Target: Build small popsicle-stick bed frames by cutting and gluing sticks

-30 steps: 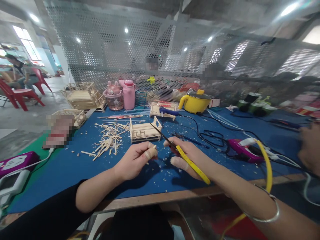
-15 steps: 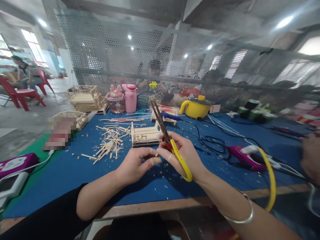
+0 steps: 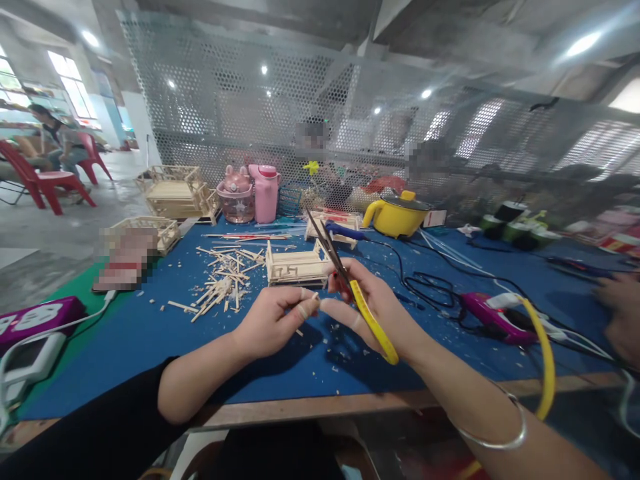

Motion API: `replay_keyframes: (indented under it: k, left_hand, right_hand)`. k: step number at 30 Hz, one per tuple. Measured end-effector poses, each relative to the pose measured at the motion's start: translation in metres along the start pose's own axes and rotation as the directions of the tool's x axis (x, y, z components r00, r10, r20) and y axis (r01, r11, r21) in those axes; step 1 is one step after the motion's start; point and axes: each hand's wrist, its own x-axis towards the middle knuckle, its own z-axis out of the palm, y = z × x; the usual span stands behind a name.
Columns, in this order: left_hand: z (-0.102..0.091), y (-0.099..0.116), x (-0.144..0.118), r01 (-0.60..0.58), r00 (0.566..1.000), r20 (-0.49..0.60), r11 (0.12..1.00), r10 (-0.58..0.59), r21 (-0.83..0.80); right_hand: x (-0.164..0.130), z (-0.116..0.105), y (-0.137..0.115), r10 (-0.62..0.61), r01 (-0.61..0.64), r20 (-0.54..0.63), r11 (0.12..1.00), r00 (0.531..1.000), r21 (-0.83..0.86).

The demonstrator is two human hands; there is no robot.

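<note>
My right hand (image 3: 373, 307) grips yellow-handled scissors (image 3: 350, 283), whose dark blades point up and to the left over the table. My left hand (image 3: 275, 320) sits just left of it, fingertips pinched on a small piece of wooden stick (image 3: 313, 303) that meets the fingertips of my right hand. Both hands hover above the blue mat (image 3: 150, 340). Right behind them stands a small model bed built of wooden sticks (image 3: 295, 267). A pile of cut wooden sticks (image 3: 225, 277) lies to the left of it.
Pink bottle (image 3: 265, 193), pink cup (image 3: 236, 197) and yellow pot (image 3: 397, 213) stand at the back. More stick models (image 3: 175, 190) sit back left. A purple glue gun (image 3: 493, 317) and black cables (image 3: 425, 283) lie right. Another person's hand (image 3: 620, 313) is at the right edge.
The scissors swung up from pointing low and left to nearly upright, then tilted back a little. My hands came together at the fingertips.
</note>
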Motion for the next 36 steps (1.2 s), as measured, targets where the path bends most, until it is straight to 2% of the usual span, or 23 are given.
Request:
replay_keyframes:
  k: [4,8,13,18,23,36]
  left_hand:
    - [-0.002,0.000,0.000,-0.073,0.990,-0.111,0.989,0.087,0.130]
    - [-0.002,-0.002,-0.001,-0.192,0.968,-0.133,0.967,0.215,0.164]
    - [-0.002,-0.006,-0.002,-0.234,0.938,-0.183,0.929,0.293,0.288]
    - [-0.002,-0.005,-0.003,-0.280,0.892,-0.210,0.853,0.401,0.440]
    - [-0.001,-0.005,-0.003,-0.327,0.851,-0.217,0.805,0.479,0.496]
    - [-0.001,-0.007,-0.004,-0.321,0.836,-0.251,0.807,0.487,0.496]
  right_hand:
    - [-0.007,-0.012,0.000,0.024,0.009,0.114,0.962,0.993,-0.274]
    - [-0.015,-0.013,-0.001,0.066,0.020,0.204,0.919,0.977,-0.393]
    - [-0.015,-0.012,-0.005,0.064,0.038,0.221,0.902,0.973,-0.430]
    - [-0.016,-0.009,-0.007,0.043,0.049,0.191,0.892,0.981,-0.450]
    - [-0.017,-0.006,-0.007,0.046,0.041,0.168,0.876,0.985,-0.481]
    - [-0.017,-0.007,-0.008,0.049,0.048,0.193,0.883,0.980,-0.468]
